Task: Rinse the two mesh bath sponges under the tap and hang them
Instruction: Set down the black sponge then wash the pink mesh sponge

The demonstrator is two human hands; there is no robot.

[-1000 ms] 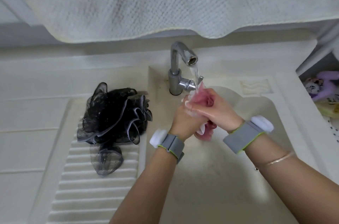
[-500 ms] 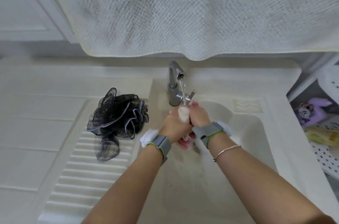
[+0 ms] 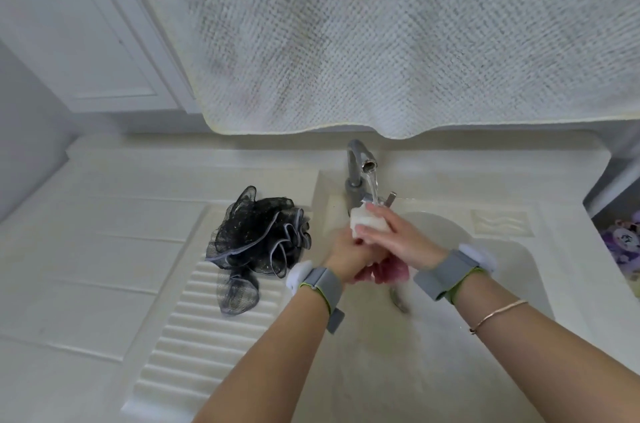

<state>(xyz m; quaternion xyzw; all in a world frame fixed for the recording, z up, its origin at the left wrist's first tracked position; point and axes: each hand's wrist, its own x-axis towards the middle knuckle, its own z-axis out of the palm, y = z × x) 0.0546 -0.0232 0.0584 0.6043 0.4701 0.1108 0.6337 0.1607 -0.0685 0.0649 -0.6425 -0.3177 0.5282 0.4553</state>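
Pink-and-white mesh sponge [image 3: 389,273]: gripped by left hand [image 3: 346,258] and right hand [image 3: 398,237] under running tap [image 3: 358,166]. Black mesh sponge [image 3: 258,240]: on ribbed drainboard [image 3: 194,336]. No legible writing.

Black sponge [image 3: 258,242] on the ribbed drainboard [image 3: 194,346] left of the sink [image 3: 502,249], tap [image 3: 358,173] behind it

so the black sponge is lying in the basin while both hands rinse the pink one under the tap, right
Not quite. The head view shows the black sponge lying on the ribbed drainboard left of the basin, not in it. The left hand and right hand do hold the pink sponge under the running tap.
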